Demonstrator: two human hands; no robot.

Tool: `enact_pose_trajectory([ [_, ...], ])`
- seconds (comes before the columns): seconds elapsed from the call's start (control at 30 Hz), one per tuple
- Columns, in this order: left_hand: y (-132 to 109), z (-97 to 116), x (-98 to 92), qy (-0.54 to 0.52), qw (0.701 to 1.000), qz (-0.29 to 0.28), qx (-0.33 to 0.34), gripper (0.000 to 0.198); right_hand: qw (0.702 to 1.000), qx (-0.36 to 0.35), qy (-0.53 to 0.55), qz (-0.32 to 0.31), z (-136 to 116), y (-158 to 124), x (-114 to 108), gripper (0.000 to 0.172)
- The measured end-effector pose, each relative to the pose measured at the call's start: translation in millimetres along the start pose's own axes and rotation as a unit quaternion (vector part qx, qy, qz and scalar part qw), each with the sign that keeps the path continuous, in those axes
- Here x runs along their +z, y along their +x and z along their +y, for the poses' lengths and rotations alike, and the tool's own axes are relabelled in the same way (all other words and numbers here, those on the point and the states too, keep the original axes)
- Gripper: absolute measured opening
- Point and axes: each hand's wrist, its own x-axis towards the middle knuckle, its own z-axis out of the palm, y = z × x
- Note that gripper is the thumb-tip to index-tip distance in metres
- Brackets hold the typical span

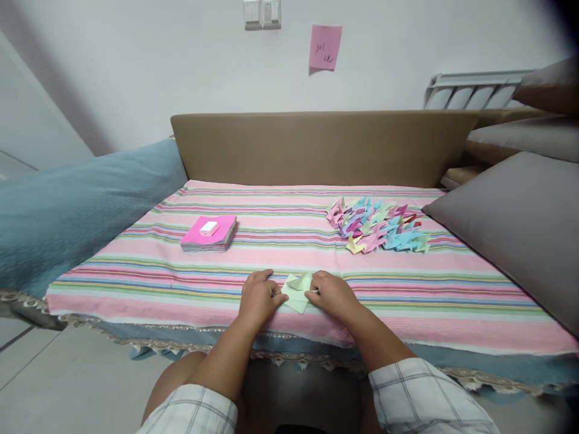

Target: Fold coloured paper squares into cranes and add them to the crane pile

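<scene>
A pale green sheet of origami paper, partly folded, lies on the striped cloth near its front edge. One flap of the paper stands raised at its upper right. My left hand is closed at the paper's left corner, thumb and fingertips pinching it. At the right side, my right hand pinches the paper close to the raised flap. Its curled fingers partly hide that corner.
Folded paper cranes in several colours sit in rows at the back right. A stack of coloured paper with a small white block on top lies left. Grey cushions border the right side; a blue-covered armrest borders the left.
</scene>
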Motion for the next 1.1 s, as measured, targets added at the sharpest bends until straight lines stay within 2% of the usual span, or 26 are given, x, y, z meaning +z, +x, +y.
enact_pose_trajectory([
  [0.2, 2, -10, 2.0, -0.029, 0.999, -0.008, 0.014, 0.008, 1.0, -0.004, 0.002, 0.006, 0, 0, 0, 0.017],
  [0.33, 3, -9, -6.5, -0.037, 0.999, -0.013, 0.033, 0.014, 1.0, 0.001, 0.002, -0.001, 1, -1, 0, 0.017],
  [0.4, -2, -4, -12.1, -0.027, 0.999, 0.011, 0.018, 0.016, 1.0, -0.001, 0.005, 0.001, 1, -1, 0, 0.017],
  [0.47, -12, 6, -13.4, -0.002, 0.997, 0.082, 0.003, 0.017, 1.0, -0.002, 0.008, 0.004, 2, -1, 1, 0.017],
  [0.5, -19, 11, -11.4, 0.001, 0.995, 0.095, 0.03, 0.016, 1.0, -0.002, 0.011, 0.005, 2, -1, 1, 0.016],
  [0.53, -26, 17, -7.6, -0.005, 0.993, 0.082, 0.088, 0.019, 1.0, -0.001, 0.014, 0.006, 1, -1, 2, 0.016],
  [0.6, -40, 28, 4.5, -0.004, 0.972, 0.027, 0.234, 0.032, 1.0, 0.001, 0.023, 0.008, 1, -1, 3, 0.016],
  [0.63, -45, 32, 11.6, 0.015, 0.967, 0.032, 0.254, 0.038, 0.999, 0.001, 0.03, 0.011, 1, -1, 3, 0.016],
  [0.73, -52, 36, 29.7, 0.091, 0.966, 0.03, 0.24, 0.046, 0.997, -0.013, 0.072, 0.028, 6, -2, 3, 0.016],
  [0.8, -51, 36, 36.1, 0.125, 0.964, 0.021, 0.234, 0.047, 0.99, -0.028, 0.138, 0.025, 13, -2, 1, 0.013],
  [0.93, -49, 33, 39.1, 0.147, 0.961, 0.021, 0.233, 0.044, 0.962, -0.007, 0.273, -0.009, 33, -4, -2, 0.022],
  [1.1, -50, 33, 40.8, 0.146, 0.962, 0.021, 0.229, 0.044, 0.953, -0.007, 0.303, -0.027, 42, -4, -4, 0.02],
])
